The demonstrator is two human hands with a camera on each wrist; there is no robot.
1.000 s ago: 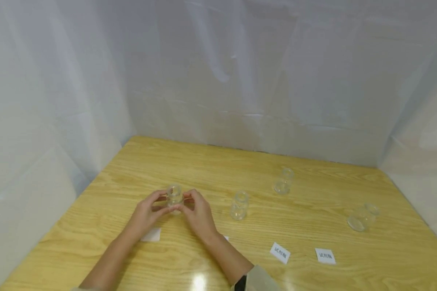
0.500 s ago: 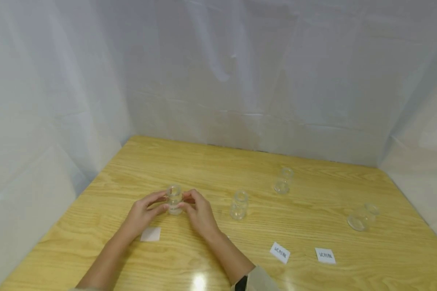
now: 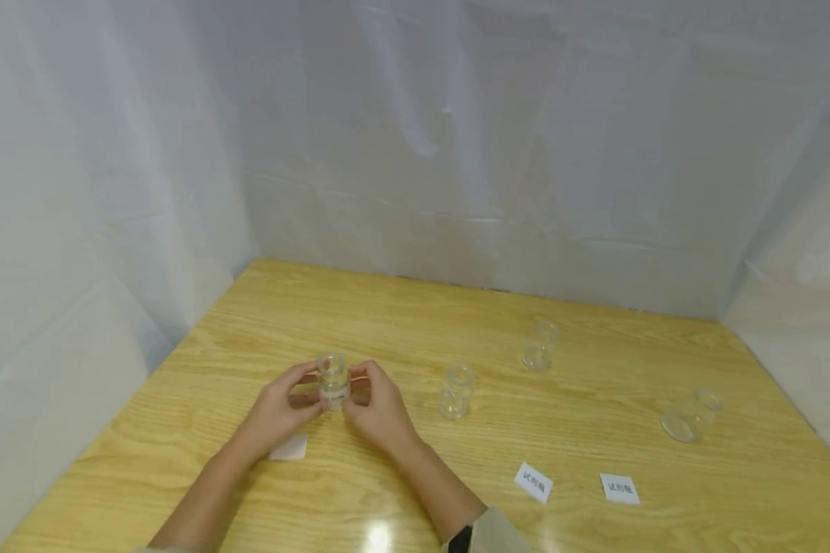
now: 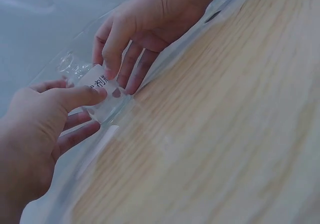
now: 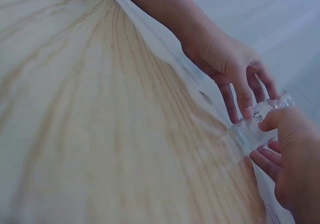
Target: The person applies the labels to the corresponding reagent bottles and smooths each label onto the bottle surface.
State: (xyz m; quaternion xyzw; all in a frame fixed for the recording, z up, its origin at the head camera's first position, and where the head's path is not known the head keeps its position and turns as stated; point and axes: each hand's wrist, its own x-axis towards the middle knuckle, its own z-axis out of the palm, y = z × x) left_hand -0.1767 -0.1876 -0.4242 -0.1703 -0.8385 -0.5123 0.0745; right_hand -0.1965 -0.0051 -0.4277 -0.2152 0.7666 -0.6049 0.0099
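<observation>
A small clear glass bottle (image 3: 333, 376) stands upright at the left of the table, between both hands. My left hand (image 3: 278, 411) holds its left side, thumb in front and fingers behind. On the opposite side my right hand (image 3: 382, 411) holds it the same way. A white paper label (image 4: 93, 78) with handwritten characters lies against the bottle's front, and in the left wrist view both thumbs press on it. The right wrist view shows the same bottle (image 5: 286, 99), partly covered by fingers. A white slip (image 3: 290, 448) lies on the table by my left wrist.
Another glass bottle (image 3: 456, 392) stands right of my hands, a second bottle (image 3: 539, 347) farther back, and a third bottle (image 3: 690, 415) at the right. Two handwritten labels, a tilted label (image 3: 533, 482) and a straighter label (image 3: 619, 488), lie near the front. White sheeting (image 3: 415, 153) surrounds the wooden table.
The thumbs, close together at the bottle's front one second ago, have moved apart toward its sides. The label's writing now shows on the bottle's front. The other bottles and labels stay put.
</observation>
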